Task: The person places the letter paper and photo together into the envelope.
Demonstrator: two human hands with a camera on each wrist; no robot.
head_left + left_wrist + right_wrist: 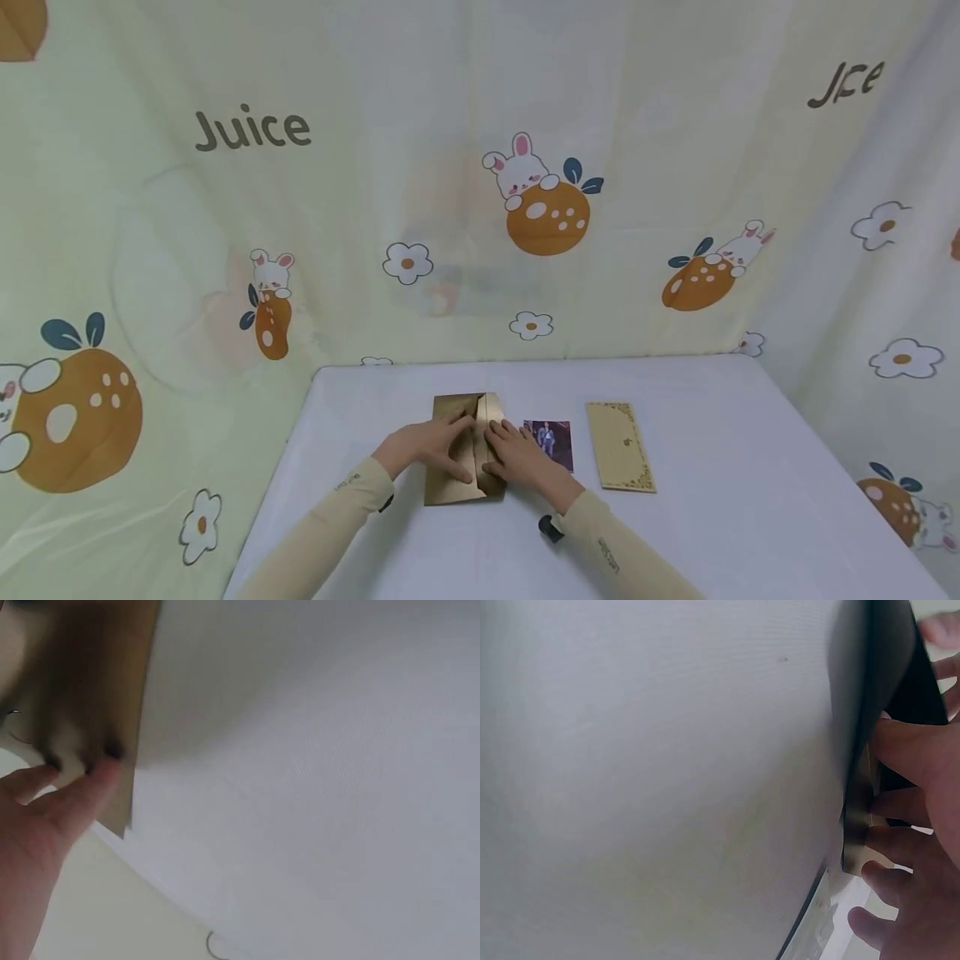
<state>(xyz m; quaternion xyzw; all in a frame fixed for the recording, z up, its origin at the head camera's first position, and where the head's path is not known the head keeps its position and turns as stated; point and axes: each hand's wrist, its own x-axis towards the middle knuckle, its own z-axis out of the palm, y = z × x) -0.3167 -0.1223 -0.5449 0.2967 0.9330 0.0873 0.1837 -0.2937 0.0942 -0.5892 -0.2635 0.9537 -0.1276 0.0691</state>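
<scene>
Gold paper folder (463, 450) sits left of centre on the bench (750, 508), both hands on it. Left hand (429, 442) is spread over the left panel, thumb near, fingers far, tips touching paper, nothing gripped. Right hand (527, 460) is on the right flap (492, 407), fingertips close to the seam; whether thumb and fingers pinch the paper or just press it, can't tell, the sheet blocks the right wrist view. That view also shows a dark edge of the folder bowed up off the bench. Photo (558, 439) lies just right of the folder, its near left part under the right hand. Cream card (625, 450) lies further right, clear of both hands. Risks, my read: the seam gapes and looks uneven, so pressing now could set a skewed crease. Paper looks thin and springy; let go early and the flap probably pops back up. Hands pulling apart would load the seam and could tear it. Right wrist is low over the photo, so a sideways drag could shift or scuff it. Nothing but fingertips appears to pin the folder, so uneven push could rotate it.
</scene>
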